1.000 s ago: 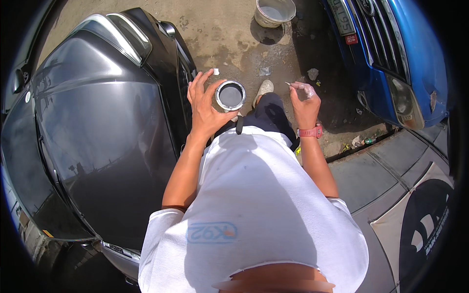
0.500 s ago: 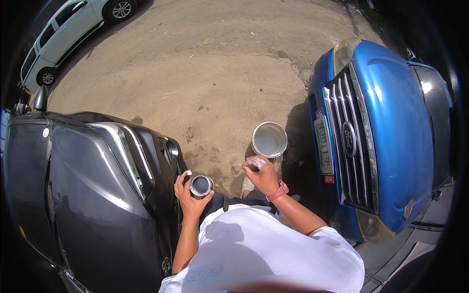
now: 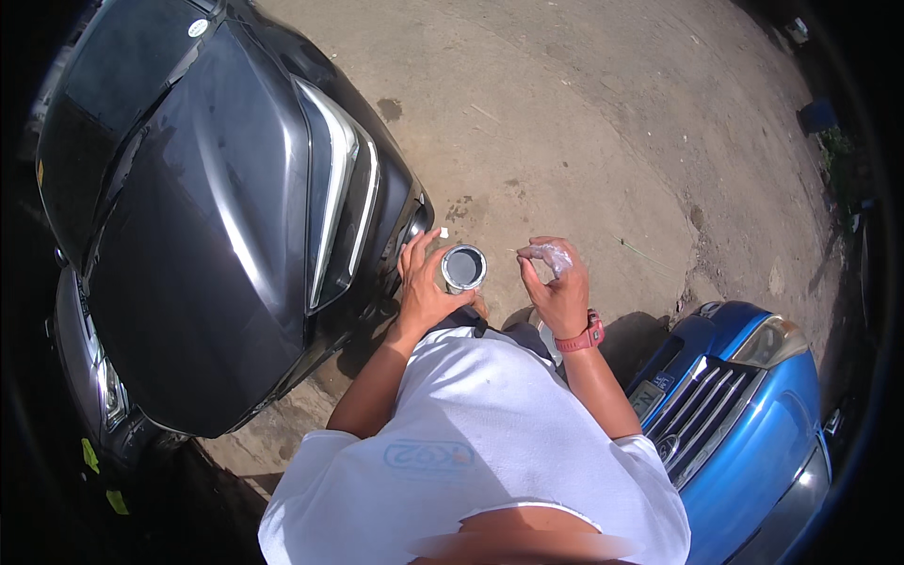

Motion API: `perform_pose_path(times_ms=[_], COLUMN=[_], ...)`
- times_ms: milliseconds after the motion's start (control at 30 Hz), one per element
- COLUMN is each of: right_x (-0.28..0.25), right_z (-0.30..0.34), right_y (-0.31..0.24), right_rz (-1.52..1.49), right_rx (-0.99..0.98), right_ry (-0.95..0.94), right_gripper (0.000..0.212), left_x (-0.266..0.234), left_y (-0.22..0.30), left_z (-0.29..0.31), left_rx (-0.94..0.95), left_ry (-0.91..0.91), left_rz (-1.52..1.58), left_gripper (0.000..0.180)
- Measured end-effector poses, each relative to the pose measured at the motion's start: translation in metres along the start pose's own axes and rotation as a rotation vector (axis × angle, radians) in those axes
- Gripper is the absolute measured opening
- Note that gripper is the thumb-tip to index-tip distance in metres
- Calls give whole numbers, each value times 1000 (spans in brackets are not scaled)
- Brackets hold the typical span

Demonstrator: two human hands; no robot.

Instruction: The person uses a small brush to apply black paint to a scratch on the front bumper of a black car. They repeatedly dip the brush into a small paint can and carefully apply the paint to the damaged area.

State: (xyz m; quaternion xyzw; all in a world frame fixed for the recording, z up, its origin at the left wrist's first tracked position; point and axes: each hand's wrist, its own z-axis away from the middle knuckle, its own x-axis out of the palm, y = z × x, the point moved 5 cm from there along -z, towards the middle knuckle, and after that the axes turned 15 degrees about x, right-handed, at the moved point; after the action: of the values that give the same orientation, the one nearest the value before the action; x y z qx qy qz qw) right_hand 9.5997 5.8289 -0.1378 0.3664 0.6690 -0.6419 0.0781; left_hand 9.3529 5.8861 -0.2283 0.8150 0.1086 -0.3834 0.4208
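My left hand (image 3: 426, 290) is wrapped round a small open can (image 3: 463, 268) of dark grey paint and keeps it upright. A little white piece (image 3: 443, 232) shows at the tip of one of its fingers. To the right of the can, and apart from it, my right hand (image 3: 562, 287) is closed in a pinch on a thin pale stick (image 3: 512, 251) that points toward the can. Whitish residue coats the fingers of that hand, and a red watch (image 3: 581, 334) is on its wrist.
On the left stands a dark grey car (image 3: 202, 235), its headlight close to my left hand. A blue pickup (image 3: 744, 395) stands at the lower right. Dusty concrete ground (image 3: 565, 122) stretches ahead, with a blue container (image 3: 817, 115) at the far right.
My view has turned right, so the dark car appears nearer and the blue pickup has shifted lower. The bucket has gone out of sight. Both hands keep their holds.
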Motion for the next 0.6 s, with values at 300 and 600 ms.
perform_pose_path(times_ms=[300, 600], right_x=[64, 123], right_z=[-130, -223], right_y=[-36, -1], right_rz=[239, 179], right_rx=[-419, -686], right_ry=[-455, -888], right_gripper=[24, 22], left_x=[0, 43], left_y=[-27, -9], left_z=[-65, -87], left_rx=[-257, -624], left_ry=[222, 443], left_rz=[-165, -356], left_gripper=[80, 79])
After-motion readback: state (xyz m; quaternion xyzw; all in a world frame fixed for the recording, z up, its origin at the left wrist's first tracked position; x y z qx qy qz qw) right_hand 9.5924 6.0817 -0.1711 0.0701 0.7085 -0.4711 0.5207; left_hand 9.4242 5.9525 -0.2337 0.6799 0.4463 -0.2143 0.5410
